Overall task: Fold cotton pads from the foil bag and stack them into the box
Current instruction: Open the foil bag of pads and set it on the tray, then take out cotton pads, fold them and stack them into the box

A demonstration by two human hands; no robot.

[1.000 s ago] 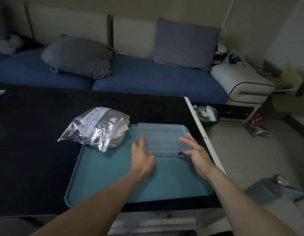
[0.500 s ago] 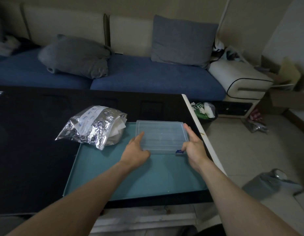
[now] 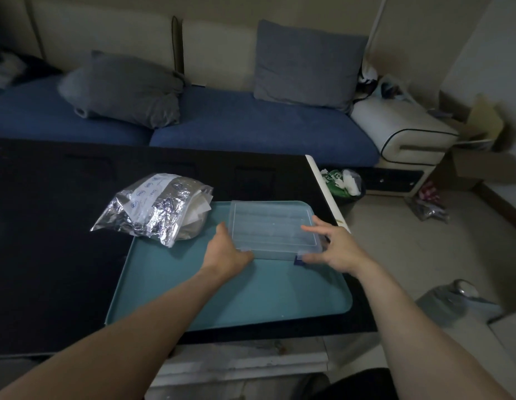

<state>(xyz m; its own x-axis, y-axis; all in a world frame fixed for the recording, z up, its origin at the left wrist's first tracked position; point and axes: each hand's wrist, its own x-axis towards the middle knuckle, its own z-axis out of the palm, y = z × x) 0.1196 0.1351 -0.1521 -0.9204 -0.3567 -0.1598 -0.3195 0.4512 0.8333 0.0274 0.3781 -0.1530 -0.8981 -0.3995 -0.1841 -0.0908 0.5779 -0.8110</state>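
A clear plastic box (image 3: pixel 272 226) with its lid down lies at the far right of the teal tray (image 3: pixel 222 293). My left hand (image 3: pixel 226 252) grips the box's near left corner, thumb along the lid's left edge. At the near right corner my right hand (image 3: pixel 334 249) pinches the box, index finger on the lid and thumb at the front beside a blue latch (image 3: pixel 299 259). The crumpled foil bag (image 3: pixel 153 209) lies left of the box, half on the tray's far left corner. White cotton pads (image 3: pixel 199 209) show in its open mouth.
The tray sits on a black table (image 3: pixel 49 255) whose right edge runs just past the box. A blue sofa with grey cushions (image 3: pixel 121 88) stands behind the table. A small bin (image 3: pixel 345 184) and clutter are on the floor to the right.
Both hands have slid from the box's sides to its near corners and closed on them. The box and the foil bag stay where they were.
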